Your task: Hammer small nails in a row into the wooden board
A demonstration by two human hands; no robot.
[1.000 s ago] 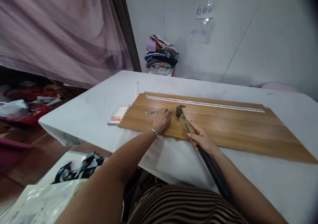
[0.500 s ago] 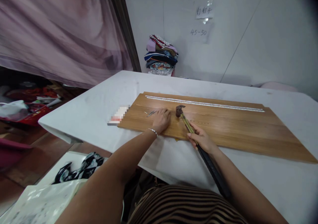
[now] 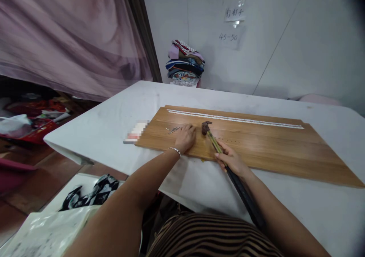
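Observation:
My right hand is wrapped round the handle of a claw hammer. The rusty head is at or just above a wooden board; I cannot tell whether it touches. My left hand lies on the board left of the hammer head, palm down with fingers laid forward. By its fingertips are several loose nails. A row of small dark dots, nail heads or holes, runs across the board to the right of the hammer head.
Two pale strips run along the board's far side. The board lies on a white table. A blurred box sits at its left end. Folded clothes are stacked behind, against the wall. A patterned cloth lies lower left.

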